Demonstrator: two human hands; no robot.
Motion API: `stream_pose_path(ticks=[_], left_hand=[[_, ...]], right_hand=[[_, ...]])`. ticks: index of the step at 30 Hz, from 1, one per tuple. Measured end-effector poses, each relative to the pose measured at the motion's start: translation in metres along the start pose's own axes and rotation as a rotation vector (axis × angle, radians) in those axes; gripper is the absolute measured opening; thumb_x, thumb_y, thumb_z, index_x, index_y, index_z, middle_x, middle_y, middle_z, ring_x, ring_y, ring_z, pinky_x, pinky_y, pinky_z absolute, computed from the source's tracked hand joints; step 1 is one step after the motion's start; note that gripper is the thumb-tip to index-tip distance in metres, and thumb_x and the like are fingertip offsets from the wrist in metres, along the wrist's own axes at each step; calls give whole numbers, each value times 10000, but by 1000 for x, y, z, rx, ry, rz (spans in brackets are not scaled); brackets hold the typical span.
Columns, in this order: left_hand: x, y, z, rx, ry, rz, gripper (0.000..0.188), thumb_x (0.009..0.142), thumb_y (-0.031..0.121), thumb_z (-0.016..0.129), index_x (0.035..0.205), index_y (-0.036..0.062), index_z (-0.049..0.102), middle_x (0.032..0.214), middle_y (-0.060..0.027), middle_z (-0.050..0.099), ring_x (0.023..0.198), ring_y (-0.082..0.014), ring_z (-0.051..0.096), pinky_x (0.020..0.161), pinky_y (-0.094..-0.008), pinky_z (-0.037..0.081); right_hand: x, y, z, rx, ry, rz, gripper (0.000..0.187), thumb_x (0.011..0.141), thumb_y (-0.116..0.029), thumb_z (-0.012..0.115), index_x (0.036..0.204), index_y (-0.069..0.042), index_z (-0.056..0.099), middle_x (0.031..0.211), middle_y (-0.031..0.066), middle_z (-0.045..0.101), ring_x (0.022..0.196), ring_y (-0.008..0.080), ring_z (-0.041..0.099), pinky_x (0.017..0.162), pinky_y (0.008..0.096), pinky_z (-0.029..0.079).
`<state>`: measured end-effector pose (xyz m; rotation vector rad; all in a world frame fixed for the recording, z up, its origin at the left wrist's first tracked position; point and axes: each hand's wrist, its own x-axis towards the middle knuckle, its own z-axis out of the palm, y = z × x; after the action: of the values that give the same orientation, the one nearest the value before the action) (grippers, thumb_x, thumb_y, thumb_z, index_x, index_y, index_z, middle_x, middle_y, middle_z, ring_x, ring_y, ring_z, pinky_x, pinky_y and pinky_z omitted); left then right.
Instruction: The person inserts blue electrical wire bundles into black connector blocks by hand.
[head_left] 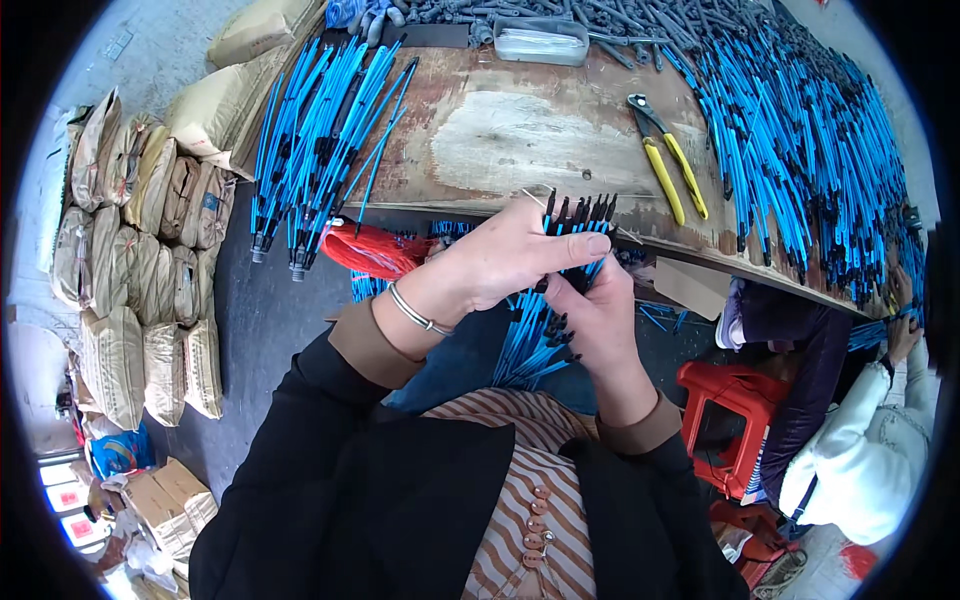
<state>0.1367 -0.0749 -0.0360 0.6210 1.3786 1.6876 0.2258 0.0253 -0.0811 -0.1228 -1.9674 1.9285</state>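
Observation:
Both hands are closed around a bundle of thin blue rods with black tips [540,345], just in front of the table's near edge. My left hand [500,255] wraps the bundle's upper part, its thumb lying across the rods. Lower down on the right side, my right hand [603,310] grips the same bundle. The black tips point up toward the table while the blue lengths hang below my hands. A thin whitish strip [533,197] sticks out by my left fingers; its middle is hidden.
Yellow-handled pliers [668,165] lie on the wooden table [400,170]. Blue rod piles [320,140] flank it, the larger [800,150] at right. A clear box [541,42] holds white strips. Red strings [375,252] hang at the edge. A red stool [735,425] stands near a co-worker [860,460].

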Motion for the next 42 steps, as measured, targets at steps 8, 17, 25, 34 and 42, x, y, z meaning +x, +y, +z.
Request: stream_pose_path(ticks=[8,17,25,34,42], left_hand=[[-13,-7,-11,-104,311,315,174,819,118,634,941,-3,602,793,-7,589,723,-42,512,607,-200,422],[-27,17,-7,359,391,355,91,795,78,641,816,-10,635,681,-8,592,598,-62,512,502,-217,408],[-27,34,-4,809,376,465,103,756,84,675,759,-12,639,622,-41,565,556,-100,521,503,-237,391],[-5,73,-50,1177,-79,410,340,714,189,722,991,25,614,771,-123,595,664,-212,588,578,-297,461],[141,89,-192,1738,498,527,503,680,199,709,1121,37,530,1008,-174,588,889,-326,587,789,-372,479]], right_hand=[[-8,-5,-3,384,-175,204,193,832,-98,602,982,6,538,881,75,619,802,133,596,726,273,484],[-11,-2,-6,159,-201,114,212,857,-124,576,1003,5,494,877,89,617,796,148,605,729,295,496],[-14,-8,-5,269,-201,157,205,863,-135,564,1003,-1,496,877,86,616,798,156,606,723,294,499],[5,-4,-10,236,-239,239,178,859,-125,565,975,2,523,873,86,619,803,167,608,728,297,498],[8,9,-17,280,-197,274,192,849,-134,580,970,7,531,885,98,610,814,182,605,756,320,488]])
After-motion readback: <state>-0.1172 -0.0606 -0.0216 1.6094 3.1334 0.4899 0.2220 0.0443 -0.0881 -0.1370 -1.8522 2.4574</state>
